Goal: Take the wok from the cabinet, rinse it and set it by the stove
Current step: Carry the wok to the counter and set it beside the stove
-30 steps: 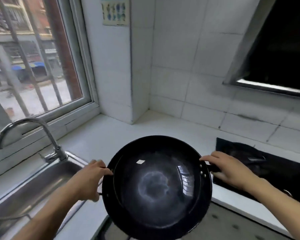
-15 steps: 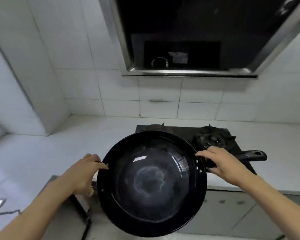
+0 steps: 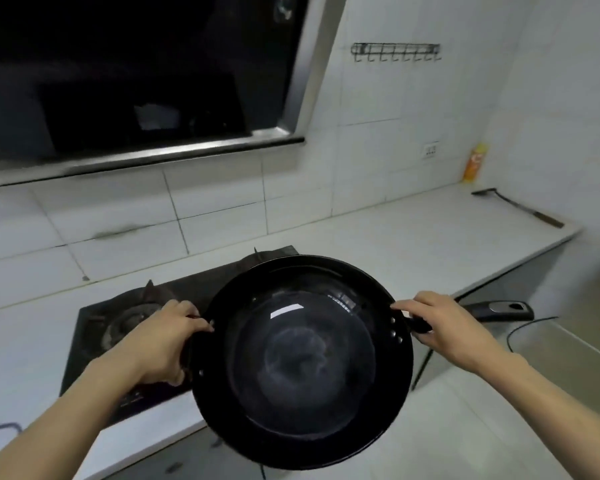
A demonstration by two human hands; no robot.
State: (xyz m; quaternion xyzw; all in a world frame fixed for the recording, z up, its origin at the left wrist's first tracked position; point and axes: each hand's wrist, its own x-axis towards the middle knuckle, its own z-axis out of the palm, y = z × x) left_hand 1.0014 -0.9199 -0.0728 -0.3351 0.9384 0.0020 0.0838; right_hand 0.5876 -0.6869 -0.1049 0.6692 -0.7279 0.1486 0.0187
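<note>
Wok (image 3: 302,362) overhangs counter edge (image 3: 520,268), gripped by both hands.

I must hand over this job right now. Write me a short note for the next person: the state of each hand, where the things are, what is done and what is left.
Left hand: grips the small side handle of the wok.
Right hand: grips the long handle near the rim.
The wok is held in the air, mouth up, over the front edge of the counter, just right of the stove.
Done: the wok is out of the cabinet. The rinse cannot be confirmed from this picture.
Left: lower the wok onto the bare counter beside the stove and let go. A spatula and a yellow bottle stand far to the right, out of the way.
</note>
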